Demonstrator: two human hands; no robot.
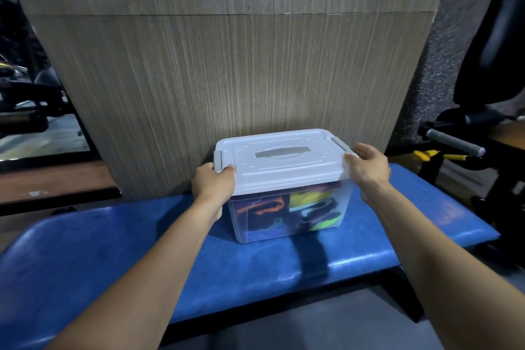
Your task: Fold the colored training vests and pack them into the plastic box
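Observation:
A clear plastic box (287, 224) stands on the blue padded bench (113, 250), close to the wood-grain panel behind it. Its white lid (278, 159) with a grey handle sits on top. Through the wall I see folded vests (306, 207) in orange, yellow, light blue, green and dark colours. My left hand (213, 182) grips the lid's left front corner at the grey clip, thumb on top. My right hand (368, 165) rests against the lid's right edge by the other clip, fingers fairly straight.
A wood-grain panel (227, 71) rises right behind the box. Dark gym equipment with a grey bar (454, 142) and yellow parts stands at the right. A wooden ledge (51, 182) and a dark window lie to the left. The bench's front edge is near me.

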